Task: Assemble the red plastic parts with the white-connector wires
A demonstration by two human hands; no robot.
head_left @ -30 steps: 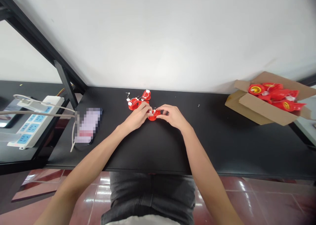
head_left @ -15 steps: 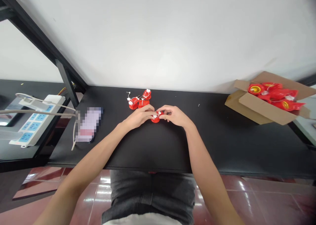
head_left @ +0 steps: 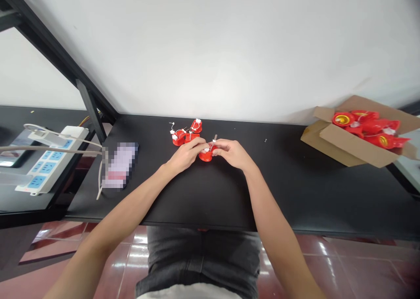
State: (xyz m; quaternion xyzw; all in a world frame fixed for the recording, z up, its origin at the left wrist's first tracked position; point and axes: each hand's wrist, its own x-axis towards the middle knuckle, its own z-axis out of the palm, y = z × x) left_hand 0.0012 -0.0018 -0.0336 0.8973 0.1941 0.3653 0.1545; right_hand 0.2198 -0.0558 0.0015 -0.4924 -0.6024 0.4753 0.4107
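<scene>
Between my hands, a small round red plastic part (head_left: 206, 156) rests on the black table, with white pieces in its top. My left hand (head_left: 186, 154) has its fingers closed on the part's left side. My right hand (head_left: 231, 153) pinches at its right side, its thumb and fingertips against the part. A short grey strip with a white bit (head_left: 215, 138) sticks up beside the right fingertips. Just behind my left hand lie several similar red parts (head_left: 178, 137) with white connectors and thin wires. What exactly the fingertips press on is partly hidden.
A cardboard box (head_left: 331, 148) of red, gold-rimmed pieces (head_left: 377, 124) stands at the right. To the left are a blurred-out phone (head_left: 120, 165), a cable (head_left: 99, 181) and a power strip (head_left: 49, 163). A tiny scrap (head_left: 265, 140) lies on the black table (head_left: 282, 194), against a white wall.
The grey strip now stands up by my right fingertips, where it was not visible before. Both hands stay at the red part, with only small finger shifts. The view has shifted slightly.
</scene>
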